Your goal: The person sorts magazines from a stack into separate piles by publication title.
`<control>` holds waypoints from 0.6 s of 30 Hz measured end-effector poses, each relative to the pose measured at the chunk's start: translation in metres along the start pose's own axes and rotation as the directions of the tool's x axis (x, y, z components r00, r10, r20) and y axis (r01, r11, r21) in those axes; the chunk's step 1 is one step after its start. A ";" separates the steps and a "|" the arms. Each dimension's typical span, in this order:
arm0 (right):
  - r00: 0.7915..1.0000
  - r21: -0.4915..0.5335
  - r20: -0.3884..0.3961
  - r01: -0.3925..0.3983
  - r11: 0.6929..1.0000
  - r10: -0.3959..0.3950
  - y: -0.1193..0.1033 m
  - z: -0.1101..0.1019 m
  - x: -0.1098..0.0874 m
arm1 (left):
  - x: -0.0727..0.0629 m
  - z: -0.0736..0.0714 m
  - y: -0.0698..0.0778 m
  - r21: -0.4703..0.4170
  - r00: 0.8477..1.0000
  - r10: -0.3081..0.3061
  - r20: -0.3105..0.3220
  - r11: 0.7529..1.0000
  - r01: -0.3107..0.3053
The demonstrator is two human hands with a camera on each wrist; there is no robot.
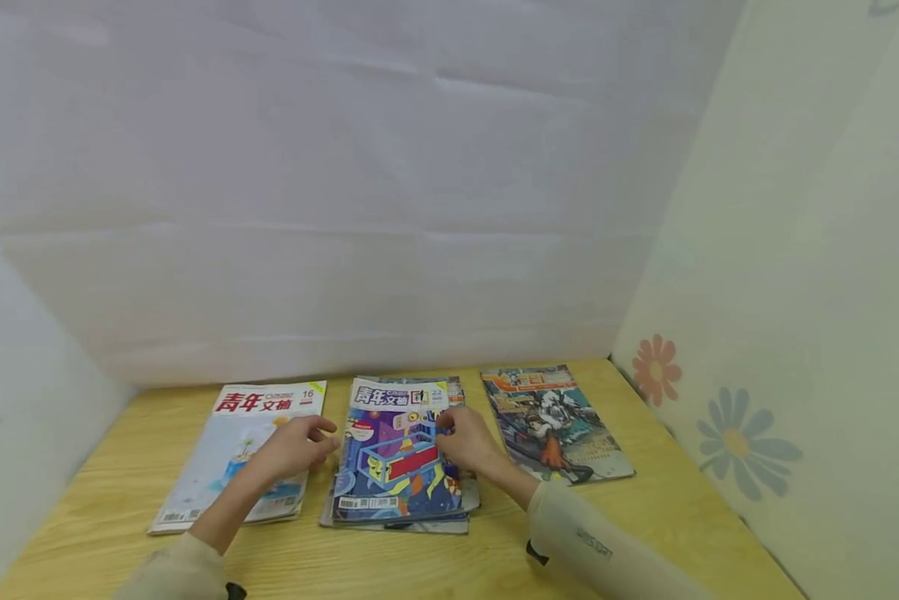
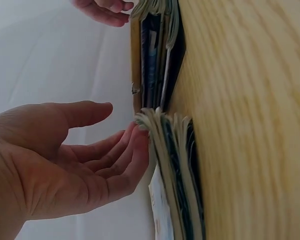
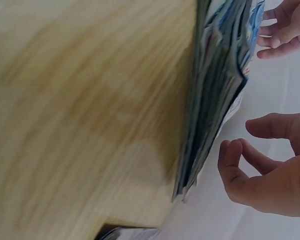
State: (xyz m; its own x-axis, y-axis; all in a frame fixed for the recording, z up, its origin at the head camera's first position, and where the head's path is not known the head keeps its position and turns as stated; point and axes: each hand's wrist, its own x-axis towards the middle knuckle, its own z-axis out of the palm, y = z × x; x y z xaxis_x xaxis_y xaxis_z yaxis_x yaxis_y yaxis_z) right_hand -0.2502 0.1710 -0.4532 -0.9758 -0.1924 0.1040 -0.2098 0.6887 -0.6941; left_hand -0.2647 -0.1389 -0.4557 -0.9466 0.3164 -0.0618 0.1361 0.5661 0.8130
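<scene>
My left hand (image 1: pixel 295 446) is over the right edge of the left magazine stack (image 1: pixel 194 475), whose white top cover has red Chinese lettering. Its fingers are loosely bent, with thumb apart, and hold nothing; in the left wrist view the fingertips (image 2: pixel 140 137) come right up to the page edges, and contact cannot be told. My right hand (image 1: pixel 467 440) hovers at the right edge of the middle stack (image 1: pixel 404 467), topped by a purple-blue magazine. In the right wrist view bent fingers (image 3: pixel 235 172) and thumb leave a gap with nothing in it.
A comic-style magazine (image 1: pixel 557 425) with an orange title lies to the right on the wooden table (image 1: pixel 689 517). Beneath the purple-blue cover, other magazines stick out unevenly. A white sheet (image 1: pixel 359 183) hangs behind, and a flower-printed panel (image 1: pixel 816 333) stands along the right side.
</scene>
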 end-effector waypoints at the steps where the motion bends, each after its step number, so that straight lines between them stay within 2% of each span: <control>1: 1.000 -0.012 -0.004 -0.009 1.000 0.009 0.002 -0.001 0.000 | 0.001 0.001 0.000 0.013 1.000 0.002 -0.003 1.000 -0.002; 6: 1.000 -0.058 -0.003 -0.021 0.998 0.021 0.014 -0.002 0.002 | 0.005 0.008 -0.004 0.021 1.000 -0.011 -0.018 1.000 0.011; 13: 0.997 0.004 0.020 -0.070 0.998 0.070 0.021 -0.002 0.003 | 0.008 0.012 -0.006 0.011 0.999 -0.024 -0.036 1.000 0.024; 18: 0.993 0.009 0.025 -0.112 0.994 0.112 0.020 -0.001 0.005 | 0.013 0.017 -0.006 -0.088 0.992 -0.120 -0.033 0.989 0.117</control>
State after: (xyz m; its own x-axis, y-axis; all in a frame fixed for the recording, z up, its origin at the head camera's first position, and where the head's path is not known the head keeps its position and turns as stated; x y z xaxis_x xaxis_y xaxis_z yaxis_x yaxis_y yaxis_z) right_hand -0.2590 0.1850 -0.4658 -0.9913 -0.1312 0.0080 -0.0983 0.6994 -0.7079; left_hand -0.2733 -0.1252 -0.4706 -0.9651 0.2213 -0.1398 -0.0013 0.5301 0.8480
